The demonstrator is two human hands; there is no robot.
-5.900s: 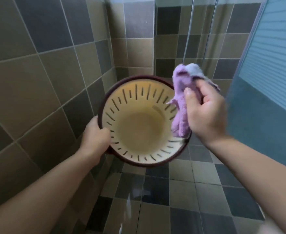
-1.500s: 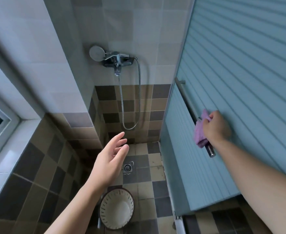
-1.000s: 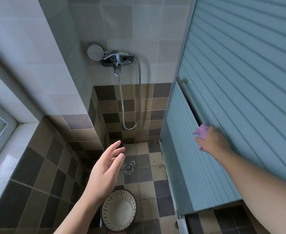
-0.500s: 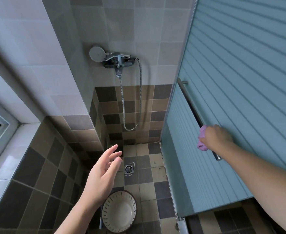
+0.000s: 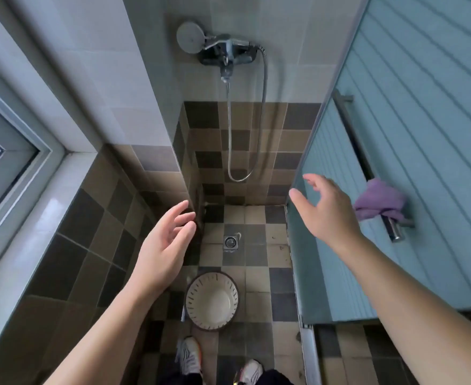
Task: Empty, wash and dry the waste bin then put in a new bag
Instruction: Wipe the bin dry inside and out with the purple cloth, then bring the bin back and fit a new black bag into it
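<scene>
Waste bin (image 5: pixel 212 300), lower centre, on floor; purple cloth (image 5: pixel 378 200) draped over door rail (image 5: pixel 395 229), right; left hand (image 5: pixel 162 248) and right hand (image 5: pixel 330 212) both spread, empty.

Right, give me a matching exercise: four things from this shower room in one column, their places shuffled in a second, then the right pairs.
Things:
1. cream slotted plastic bin
2. crumpled purple cloth
3. round grey shower head
4. square metal floor drain

Places:
A. high on the wall, beside the mixer tap
B. draped over the steel door rail
C. on the floor tiles near the shoes
D. set in the floor, beyond the bin

Pairs: 1-C, 2-B, 3-A, 4-D
</scene>
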